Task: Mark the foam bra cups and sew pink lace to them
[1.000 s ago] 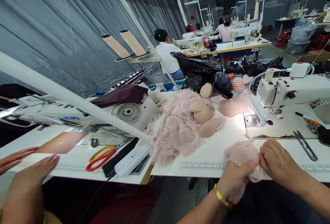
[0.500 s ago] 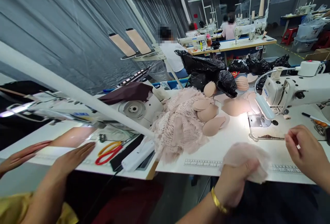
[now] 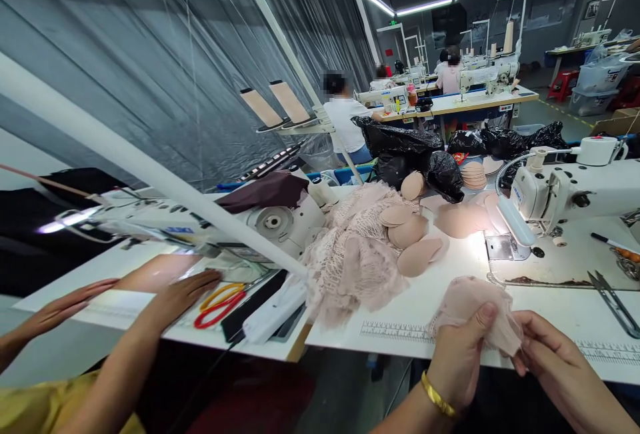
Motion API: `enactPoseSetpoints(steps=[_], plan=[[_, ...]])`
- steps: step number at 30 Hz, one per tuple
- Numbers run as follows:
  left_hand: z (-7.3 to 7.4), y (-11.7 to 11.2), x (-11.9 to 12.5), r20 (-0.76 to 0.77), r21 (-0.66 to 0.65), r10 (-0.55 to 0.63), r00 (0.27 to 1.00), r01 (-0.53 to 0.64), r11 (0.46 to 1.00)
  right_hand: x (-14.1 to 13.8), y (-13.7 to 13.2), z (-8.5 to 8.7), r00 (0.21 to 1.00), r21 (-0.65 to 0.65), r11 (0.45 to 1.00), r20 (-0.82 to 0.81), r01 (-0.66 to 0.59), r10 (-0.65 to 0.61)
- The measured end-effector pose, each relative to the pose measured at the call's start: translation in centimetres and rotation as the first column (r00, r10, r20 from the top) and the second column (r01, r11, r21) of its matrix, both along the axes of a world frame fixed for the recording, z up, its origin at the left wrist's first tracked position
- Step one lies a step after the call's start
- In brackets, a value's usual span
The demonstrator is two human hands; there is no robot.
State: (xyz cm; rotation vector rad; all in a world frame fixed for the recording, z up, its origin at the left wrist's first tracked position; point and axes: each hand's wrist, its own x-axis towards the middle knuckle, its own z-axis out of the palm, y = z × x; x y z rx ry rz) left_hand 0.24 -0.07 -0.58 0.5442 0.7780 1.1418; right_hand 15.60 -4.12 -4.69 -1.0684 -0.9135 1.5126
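Note:
My left hand (image 3: 457, 357), with a gold bangle at the wrist, is closed on a small piece of pale pink lace fabric (image 3: 467, 301) at the near edge of the white sewing table (image 3: 450, 274). My right hand (image 3: 550, 354) pinches the same piece at its right edge. Just beyond them lies a heap of pink lace (image 3: 350, 254) with several beige bra pads (image 3: 410, 234) on and beside it. A white sewing machine (image 3: 570, 187) stands at the right with its lamp lit.
A co-worker's two hands (image 3: 180, 294) lie on the neighbouring table at left, near red and yellow scissors (image 3: 220, 301) and another sewing machine (image 3: 200, 221). Thread snips (image 3: 613, 301) lie at right. Black plastic bags (image 3: 400, 144) sit behind the pads. Other people sew at far tables.
My right hand left the lace piece, lifted to the right, then came back and pinched its right edge. The co-worker's nearer hand slid right toward the scissors. The view tilted slightly.

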Motion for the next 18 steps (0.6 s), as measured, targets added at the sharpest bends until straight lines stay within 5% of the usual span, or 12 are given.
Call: enactPoseSetpoints(steps=[8,14,18], plan=[[-0.3,-0.3,-0.5,-0.063,0.074,-0.053,0.997,0.058,0.996,-1.0,0.7,2.2,0.919,-0.160,0.981,-0.392,-0.110,0.039],[0.1,-0.4,-0.5,-0.035,0.071,-0.091,0.995,0.094,0.993,-1.0,0.3,2.4,0.921,-0.185,0.970,-0.383,-0.155,0.074],[0.2,-0.3,0.1,0.026,0.065,-0.062,0.998,0.060,0.996,-1.0,0.1,1.6,0.912,-0.184,0.981,-0.411,-0.064,-0.017]])
